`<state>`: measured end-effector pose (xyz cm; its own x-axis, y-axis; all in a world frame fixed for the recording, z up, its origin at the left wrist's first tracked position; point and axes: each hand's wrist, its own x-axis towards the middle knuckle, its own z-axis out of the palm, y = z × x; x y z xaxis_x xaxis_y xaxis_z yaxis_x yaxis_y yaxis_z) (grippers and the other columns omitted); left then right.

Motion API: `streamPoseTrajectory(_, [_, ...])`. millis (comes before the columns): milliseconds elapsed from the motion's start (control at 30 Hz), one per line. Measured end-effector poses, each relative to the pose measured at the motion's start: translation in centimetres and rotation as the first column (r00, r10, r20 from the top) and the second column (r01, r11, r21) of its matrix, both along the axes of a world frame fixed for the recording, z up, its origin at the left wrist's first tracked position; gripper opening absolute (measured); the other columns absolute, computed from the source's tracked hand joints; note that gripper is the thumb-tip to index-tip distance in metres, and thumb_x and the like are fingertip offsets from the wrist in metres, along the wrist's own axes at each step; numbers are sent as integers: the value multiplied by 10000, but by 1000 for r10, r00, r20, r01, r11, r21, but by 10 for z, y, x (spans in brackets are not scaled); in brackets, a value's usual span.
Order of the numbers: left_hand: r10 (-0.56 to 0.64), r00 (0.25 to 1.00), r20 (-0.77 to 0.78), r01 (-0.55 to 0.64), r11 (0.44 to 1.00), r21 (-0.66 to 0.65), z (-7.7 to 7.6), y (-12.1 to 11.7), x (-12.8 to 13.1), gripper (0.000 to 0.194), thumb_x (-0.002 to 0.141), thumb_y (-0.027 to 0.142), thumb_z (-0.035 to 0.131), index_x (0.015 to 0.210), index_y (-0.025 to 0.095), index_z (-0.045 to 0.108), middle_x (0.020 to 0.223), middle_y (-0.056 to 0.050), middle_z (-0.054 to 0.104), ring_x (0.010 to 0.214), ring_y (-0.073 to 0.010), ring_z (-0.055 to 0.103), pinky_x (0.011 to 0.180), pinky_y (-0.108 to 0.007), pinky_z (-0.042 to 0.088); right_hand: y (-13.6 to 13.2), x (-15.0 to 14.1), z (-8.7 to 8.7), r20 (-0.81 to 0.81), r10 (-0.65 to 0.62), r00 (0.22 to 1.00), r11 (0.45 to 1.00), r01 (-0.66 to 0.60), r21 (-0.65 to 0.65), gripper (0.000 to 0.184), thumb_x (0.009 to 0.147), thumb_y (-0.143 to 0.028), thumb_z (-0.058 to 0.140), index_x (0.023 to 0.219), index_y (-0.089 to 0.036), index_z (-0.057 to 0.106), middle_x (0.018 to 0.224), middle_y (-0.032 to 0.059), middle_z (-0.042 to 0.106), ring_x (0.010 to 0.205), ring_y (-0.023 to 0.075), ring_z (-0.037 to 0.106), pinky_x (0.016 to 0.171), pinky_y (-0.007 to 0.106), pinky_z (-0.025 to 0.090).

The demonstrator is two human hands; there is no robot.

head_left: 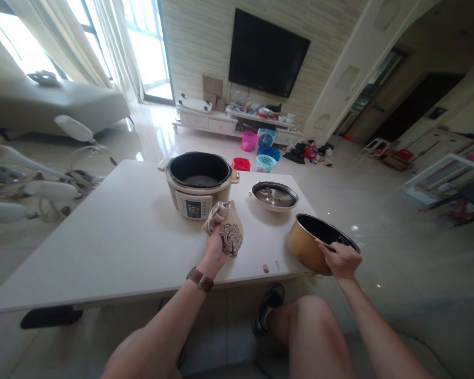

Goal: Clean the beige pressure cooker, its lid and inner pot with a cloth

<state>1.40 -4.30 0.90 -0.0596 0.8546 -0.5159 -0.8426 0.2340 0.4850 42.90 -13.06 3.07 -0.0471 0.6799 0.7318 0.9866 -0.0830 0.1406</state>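
Observation:
My left hand (215,247) is closed around a bunched beige cloth (232,234) with a dark printed pattern, held just in front of the cooker. With the fingers of my right hand (342,260) hooked over its rim, a gold inner pot (306,245) with a dark inside tilts at the table's right front corner. The electric pressure cooker (174,192), cream with a front control panel, stands lidless near the far edge. Right of it lies the cooker lid (274,196), its metal underside facing up.
The white table (114,247) spans the front. Two small bits (266,268) lie near its front edge. Past it on the floor are a red basin (241,164), a teal basket (266,163) and a pink bucket (249,141). A cluttered TV cabinet (213,123) stands beyond.

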Motion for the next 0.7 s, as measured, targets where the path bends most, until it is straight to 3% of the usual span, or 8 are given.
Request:
streamPoseTrajectory(167, [-35, 999, 21, 36, 999, -40, 7, -3, -2, 260, 966, 219, 655, 1207, 167, 734, 1214, -128, 802, 1117, -260, 780, 988, -411, 652, 9, 12, -15, 65, 14, 998, 1000, -15, 9, 678, 1029, -615, 588, 483, -223, 503, 495, 35, 550, 530, 153, 431, 631, 335, 283])
streamPoseTrajectory(300, [-106, 989, 101, 111, 993, -39, 15, -4, -2, 299, 986, 265, 627, 1236, 144, 738, 1174, -154, 810, 1132, -287, 780, 975, -447, 661, 8, 11, -27, 75, 32, 997, 999, -31, -21, 675, 1034, -643, 569, 508, -222, 522, 514, 38, 568, 550, 159, 444, 651, 330, 291])
streamPoseTrajectory(467, [-124, 984, 124, 133, 989, -67, 27, -7, -2, 332, 1009, 278, 589, 1262, 117, 730, 1136, -168, 817, 1120, -295, 785, 984, -461, 660, -2, 6, -38, 153, 11, 988, 999, -5, -40, 677, 1032, -693, 535, 548, -220, 532, 541, 40, 586, 577, 172, 463, 676, 334, 296])
streamPoseTrajectory(700, [-116, 984, 133, 124, 991, -54, 34, -8, -11, 328, 1004, 272, 589, 1252, 111, 733, 1141, -172, 813, 1097, -289, 788, 968, -448, 663, -23, 1, -52, 152, 105, 983, 980, -77, -182, 597, 1117, -563, 417, 654, -217, 567, 609, 34, 598, 655, 195, 540, 734, 346, 313])
